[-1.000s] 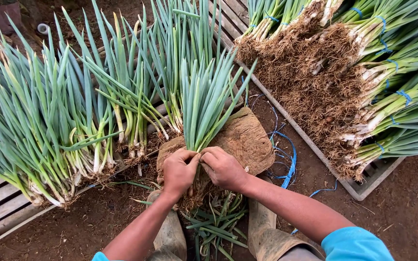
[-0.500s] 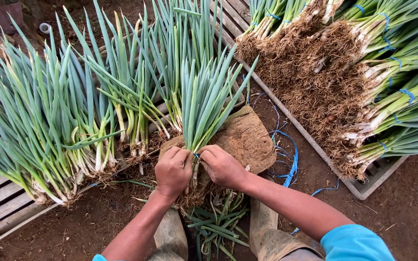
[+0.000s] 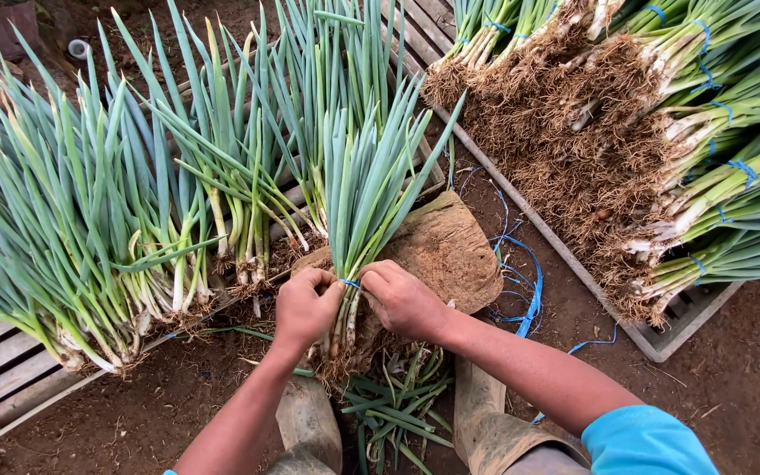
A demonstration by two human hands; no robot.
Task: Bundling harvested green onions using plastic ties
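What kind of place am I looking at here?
Probably a farm's outdoor sorting spot: bare brown soil floor, loose green spring onions on a slatted wooden pallet, and tied bunches with blue string. Both hands, left hand and right hand, grip one bunch.

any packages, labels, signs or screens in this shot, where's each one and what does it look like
No packages, labels, signs or screens show.
Closest things: wooden slat pallets under the loose green onions, and blue ties around the stacked bundles at right.
The left hand and right hand grip one bunch with a blue tie.
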